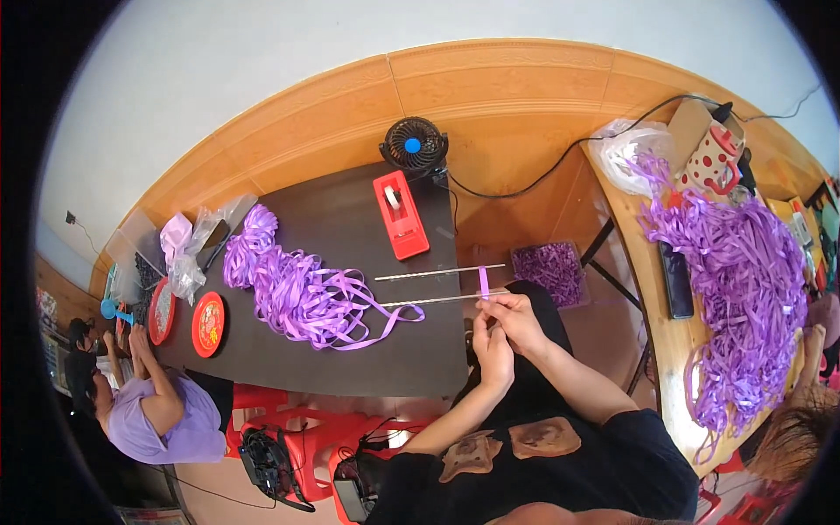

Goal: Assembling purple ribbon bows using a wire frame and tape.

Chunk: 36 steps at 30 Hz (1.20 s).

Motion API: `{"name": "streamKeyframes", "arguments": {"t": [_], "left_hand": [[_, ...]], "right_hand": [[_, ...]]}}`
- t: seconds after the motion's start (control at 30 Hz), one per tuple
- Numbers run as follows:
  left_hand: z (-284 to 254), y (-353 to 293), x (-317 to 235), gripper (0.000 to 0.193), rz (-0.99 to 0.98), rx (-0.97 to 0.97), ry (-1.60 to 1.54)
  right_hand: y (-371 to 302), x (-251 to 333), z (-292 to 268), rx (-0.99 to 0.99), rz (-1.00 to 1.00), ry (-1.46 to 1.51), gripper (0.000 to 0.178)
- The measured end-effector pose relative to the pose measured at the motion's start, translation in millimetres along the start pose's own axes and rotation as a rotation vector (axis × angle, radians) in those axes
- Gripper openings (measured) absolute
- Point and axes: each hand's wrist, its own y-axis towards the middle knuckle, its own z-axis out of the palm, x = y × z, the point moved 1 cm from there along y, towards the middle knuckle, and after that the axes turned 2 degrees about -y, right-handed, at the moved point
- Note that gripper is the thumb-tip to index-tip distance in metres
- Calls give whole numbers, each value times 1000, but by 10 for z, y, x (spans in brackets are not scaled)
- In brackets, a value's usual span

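Observation:
Two thin, pale rods [437, 299] stick out past the right edge of the dark table, side by side. A short band of purple ribbon [485, 282] spans them near their free ends. At the nearer rod, my right hand [520, 325] is closed, its fingertips pinching the lower end of that ribbon. Just below it, my left hand [495, 357] is closed with thumb and fingers together; whatever lies between them is too small to make out. A large heap of loose purple ribbon [306, 297] covers the table left of the rods.
On the dark table [394, 359] are a red tape dispenser [401, 216], a small black fan [415, 144] and a red plate [208, 324]. Under the rods stands a bin of purple scraps [549, 273]. More ribbon [744, 289] covers the wooden table at right. Co-workers sit at both sides.

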Motion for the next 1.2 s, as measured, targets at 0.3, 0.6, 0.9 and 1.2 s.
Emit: {"name": "streamKeyframes", "arguments": {"t": [0.3, 0.6, 0.9, 1.2], "left_hand": [[49, 46, -422, 34, -189, -7, -276], [-36, 286, -643, 50, -559, 52, -471], [-134, 359, -804, 64, -707, 189, -495], [-159, 347, -805, 55, -723, 186, -555]], "right_hand": [[-92, 95, 70, 3, 17, 60, 15], [-95, 67, 92, -19, 40, 54, 15], [-254, 141, 30, -107, -272, -263, 11], [208, 645, -97, -103, -459, -479, 9]]}}
